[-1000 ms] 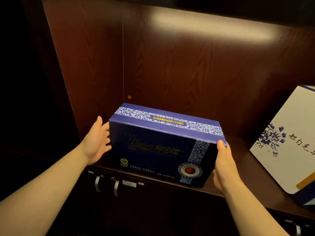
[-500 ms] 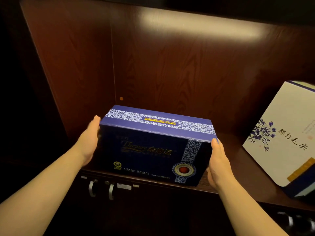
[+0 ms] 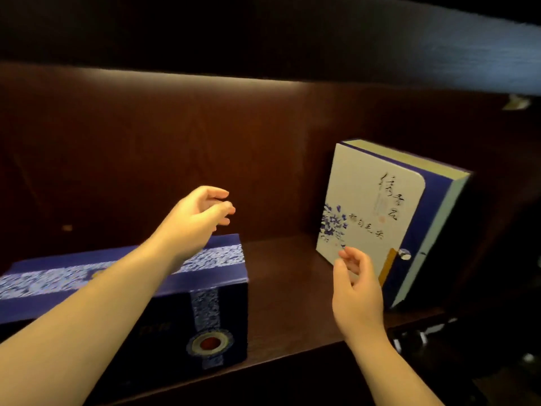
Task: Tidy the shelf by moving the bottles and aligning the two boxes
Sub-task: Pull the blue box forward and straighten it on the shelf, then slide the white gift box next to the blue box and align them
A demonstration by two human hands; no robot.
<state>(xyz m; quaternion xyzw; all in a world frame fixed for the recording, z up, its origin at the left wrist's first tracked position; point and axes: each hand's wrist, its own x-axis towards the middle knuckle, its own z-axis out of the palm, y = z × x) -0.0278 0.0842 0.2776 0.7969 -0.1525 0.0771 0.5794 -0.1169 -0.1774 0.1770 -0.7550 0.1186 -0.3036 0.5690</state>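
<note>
Dark blue box [image 3: 152,291] lies flat at left; white floral box [image 3: 371,218] stands tilted at right.

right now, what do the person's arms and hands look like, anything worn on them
Both forearms are bare as far as the view shows, with no sleeves. The left hand and the right hand wear no gloves, and no rings, watch or bracelet can be seen. Fingernails look short and unpainted, though motion blur limits detail.
</note>
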